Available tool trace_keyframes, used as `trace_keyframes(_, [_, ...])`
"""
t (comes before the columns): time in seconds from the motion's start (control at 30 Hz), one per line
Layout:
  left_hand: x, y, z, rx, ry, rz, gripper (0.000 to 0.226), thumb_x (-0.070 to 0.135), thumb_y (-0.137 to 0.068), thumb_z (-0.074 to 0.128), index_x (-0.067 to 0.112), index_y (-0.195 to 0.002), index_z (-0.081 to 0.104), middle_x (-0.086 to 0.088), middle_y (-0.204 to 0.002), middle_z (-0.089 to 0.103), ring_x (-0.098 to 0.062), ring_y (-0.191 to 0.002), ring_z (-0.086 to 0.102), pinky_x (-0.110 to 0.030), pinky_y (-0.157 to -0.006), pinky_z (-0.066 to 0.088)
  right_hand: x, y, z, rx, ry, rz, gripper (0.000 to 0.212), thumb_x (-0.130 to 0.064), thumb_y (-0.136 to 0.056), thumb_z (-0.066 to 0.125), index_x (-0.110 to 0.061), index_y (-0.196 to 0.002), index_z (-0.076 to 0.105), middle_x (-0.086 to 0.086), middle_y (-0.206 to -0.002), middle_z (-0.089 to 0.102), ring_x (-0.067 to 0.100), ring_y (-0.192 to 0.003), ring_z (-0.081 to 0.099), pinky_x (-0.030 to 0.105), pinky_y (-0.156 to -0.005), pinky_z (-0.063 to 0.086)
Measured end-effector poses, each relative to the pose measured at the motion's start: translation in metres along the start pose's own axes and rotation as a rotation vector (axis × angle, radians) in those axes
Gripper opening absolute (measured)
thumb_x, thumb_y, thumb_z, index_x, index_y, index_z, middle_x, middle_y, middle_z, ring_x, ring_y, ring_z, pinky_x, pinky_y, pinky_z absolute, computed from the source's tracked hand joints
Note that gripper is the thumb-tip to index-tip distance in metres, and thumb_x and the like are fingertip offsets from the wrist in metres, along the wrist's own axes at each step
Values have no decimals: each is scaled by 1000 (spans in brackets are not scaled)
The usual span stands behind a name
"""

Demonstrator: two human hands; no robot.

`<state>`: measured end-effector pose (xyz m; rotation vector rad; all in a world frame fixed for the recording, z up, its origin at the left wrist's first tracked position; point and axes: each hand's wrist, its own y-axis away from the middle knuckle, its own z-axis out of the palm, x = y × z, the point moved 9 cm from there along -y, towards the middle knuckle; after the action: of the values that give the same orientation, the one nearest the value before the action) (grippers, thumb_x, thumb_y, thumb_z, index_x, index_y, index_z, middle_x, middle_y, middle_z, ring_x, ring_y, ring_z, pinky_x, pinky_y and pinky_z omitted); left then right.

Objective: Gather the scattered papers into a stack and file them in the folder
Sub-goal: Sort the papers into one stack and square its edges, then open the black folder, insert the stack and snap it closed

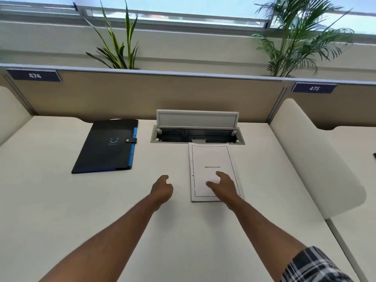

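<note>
while r hand (223,186) hovers over papers (211,159), maybe touching; folder (105,147) shut

Folder (107,146) lies left on the desk (61,200); paper stack (211,159) right, before the cable hatch (197,129); hands nearest.

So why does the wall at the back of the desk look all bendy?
Head view: the wide-angle lens bows the tan cubicle partition; daylight from the windows is soft, with faint shadows under the hands; the white bibliography paper stack stays readable.

Both hands (162,188) (222,187) hover by the paper stack (209,159); black folder (107,147) lies closed.
</note>
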<state>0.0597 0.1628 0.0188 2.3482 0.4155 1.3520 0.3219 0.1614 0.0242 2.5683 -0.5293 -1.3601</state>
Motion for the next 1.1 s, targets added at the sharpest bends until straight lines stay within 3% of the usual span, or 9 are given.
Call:
trace_keyframes(0.07, [-15,4,-20,36,-22,-4,51,19,-101,42,20,-151,33,-4,-155,36,-25,-136,42,-27,-96,36,-7,7,20,-28,36,-20,73,-31,-90,73,-13,-154,41,4,-161,40,22,-147,39,36,-118,35])
trace_keyframes(0.23, [-46,11,-73,75,-123,6,55,23,-102,45,18,-154,28,-7,-158,32,-26,-141,37,-37,-113,34,-33,22,70,-90,100,-70,77,-32,-90,74,-12,-155,38,5,-165,32,21,-150,34,39,-120,34])
trace_keyframes(0.4, [-71,8,-132,133,-208,9,56,18,-103,41,13,-156,21,-9,-161,26,-27,-145,31,-37,-115,30,-72,26,120,-128,174,-135,74,-32,-91,73,-11,-155,39,6,-166,28,18,-153,29,32,-121,27])
trace_keyframes(0.8, [-109,-59,-270,183,-263,38,67,23,-100,52,5,-155,19,-12,-165,13,-30,-152,6,-43,-121,20,-156,3,230,-150,150,-100,75,-31,-91,75,-15,-155,39,5,-162,35,23,-146,41,34,-117,36])
trace_keyframes(0.97, [-124,-94,-321,223,-204,51,62,22,-95,61,9,-147,31,-14,-148,43,-34,-138,38,-51,-111,39,-183,-19,268,-142,144,-77,77,-30,-90,76,-17,-156,38,4,-163,36,23,-148,38,36,-118,35])
trace_keyframes(1.1, [-134,-122,-353,252,-208,8,62,25,-93,63,3,-142,32,-19,-143,47,-38,-131,45,-50,-107,42,-204,-41,285,-112,140,-75,78,-30,-90,77,-17,-156,38,5,-162,37,25,-147,39,38,-116,38])
